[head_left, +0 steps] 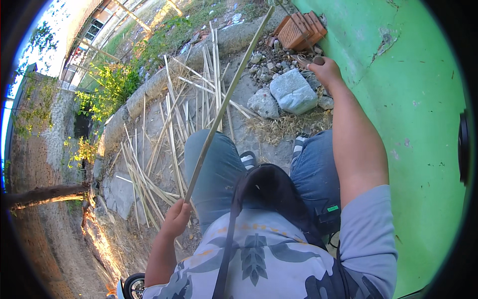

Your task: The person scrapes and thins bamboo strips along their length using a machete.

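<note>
My left hand point(178, 217) is closed round the lower end of a long, flat bamboo strip point(217, 119). The strip rises at a slant past my left knee toward the top of the view. Held out far to the right, my right hand point(326, 72) grips what looks like a knife point(301, 60) by its brown handle. The blade is small in view and partly lost against the stones. Between the two hands there is a wide gap, and the knife is apart from the strip.
Many pale bamboo strips point(172, 129) lie scattered on the ground left and ahead. Large stones point(294, 92) and rubble sit before my feet. Stacked orange-brown tiles point(300, 32) lean by a green wall point(413, 114) on the right. A low stone kerb point(142, 97) curves behind the strips.
</note>
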The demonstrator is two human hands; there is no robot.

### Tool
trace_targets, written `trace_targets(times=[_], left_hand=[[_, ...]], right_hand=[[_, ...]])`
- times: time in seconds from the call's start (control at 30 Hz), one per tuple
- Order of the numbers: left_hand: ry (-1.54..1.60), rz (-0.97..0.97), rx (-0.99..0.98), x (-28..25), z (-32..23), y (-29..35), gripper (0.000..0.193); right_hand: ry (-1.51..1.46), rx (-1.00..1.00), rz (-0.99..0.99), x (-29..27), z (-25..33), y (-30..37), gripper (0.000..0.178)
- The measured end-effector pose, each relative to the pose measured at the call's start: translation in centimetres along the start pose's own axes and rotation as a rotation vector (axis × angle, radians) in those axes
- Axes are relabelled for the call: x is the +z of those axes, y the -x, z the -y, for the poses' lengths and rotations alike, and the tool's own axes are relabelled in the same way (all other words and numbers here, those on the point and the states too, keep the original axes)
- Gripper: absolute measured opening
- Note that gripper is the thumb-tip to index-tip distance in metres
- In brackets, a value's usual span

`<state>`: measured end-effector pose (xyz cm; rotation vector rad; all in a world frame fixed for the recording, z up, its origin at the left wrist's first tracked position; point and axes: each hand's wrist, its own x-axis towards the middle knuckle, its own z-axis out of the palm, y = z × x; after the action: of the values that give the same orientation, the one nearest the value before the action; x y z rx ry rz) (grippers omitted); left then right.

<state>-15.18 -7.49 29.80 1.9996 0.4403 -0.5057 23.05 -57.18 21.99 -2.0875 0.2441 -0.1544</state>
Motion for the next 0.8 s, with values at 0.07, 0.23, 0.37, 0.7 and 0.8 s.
trace_targets(times=[0.07, 0.23, 0.37, 0.7, 0.8], left_hand=[[-0.04, -0.006, 0.011, 0.9, -1.3, -1.1, 0.038], [0.116, 0.018, 0.088, 2.3, -3.0, -2.9, 0.035], [0.132, -0.021, 0.118, 3.9, -5.1, -3.7, 0.035], [0.183, 0.051, 0.154, 5.1, -8.9, -7.4, 0.033], [0.132, 0.037, 0.175, 5.6, -8.8, -8.5, 0.033]], right_hand=[[0.052, -0.049, 0.027, -0.1, 0.4, 0.2, 0.042], [0.06, -0.238, 0.099, -0.2, 3.6, 2.1, 0.042], [0.096, -0.351, 0.186, -0.2, 6.0, 3.8, 0.034], [0.342, -0.705, 0.499, 3.6, 11.0, 8.8, 0.02], [0.363, -0.761, 0.498, 4.2, 11.5, 9.7, 0.016]])
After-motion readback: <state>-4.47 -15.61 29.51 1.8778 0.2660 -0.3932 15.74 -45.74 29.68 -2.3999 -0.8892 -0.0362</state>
